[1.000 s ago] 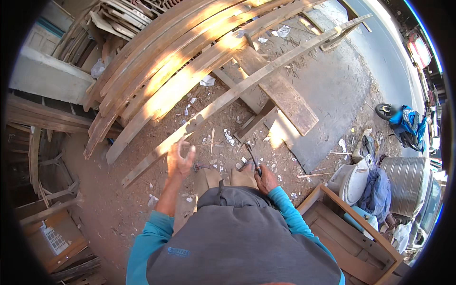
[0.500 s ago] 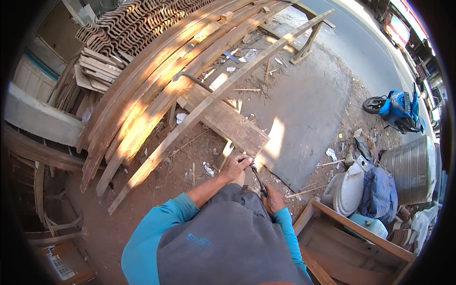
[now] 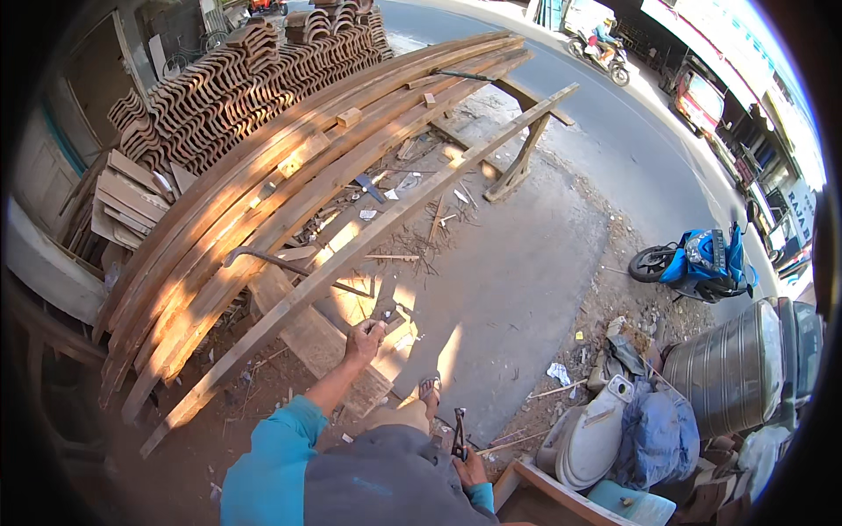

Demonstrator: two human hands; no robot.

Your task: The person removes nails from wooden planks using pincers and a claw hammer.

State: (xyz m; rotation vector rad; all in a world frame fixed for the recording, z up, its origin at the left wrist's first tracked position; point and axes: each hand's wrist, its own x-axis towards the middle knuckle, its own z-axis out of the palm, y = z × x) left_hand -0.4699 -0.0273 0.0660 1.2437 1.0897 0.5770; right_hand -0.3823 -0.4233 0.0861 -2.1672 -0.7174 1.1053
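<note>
Pincers (image 3: 459, 425) (dark) occupy right hand (image 3: 472, 469); left hand (image 3: 363, 340) is curled.

A dark grey, softly creased cloth shirt front (image 3: 338, 469) covers the person's torso. Along its left edge it meets, at a clean colour line, a bright turquoise cloth sleeve (image 3: 267, 460), broad at the shoulder and gathered into folds at its end, which leaves the left forearm (image 3: 338, 386) bare. To the right of the shirt front, a matching turquoise cuff (image 3: 480, 497) shows as a short band about the arm. Low on the shirt front sits a small turquoise mark (image 3: 373, 485), blurred. The left grip (image 3: 364, 342) and right grip (image 3: 471, 466) are bare. Ahead of the shirt front, one foot wears an open, dark-strapped sandal (image 3: 430, 383).
</note>
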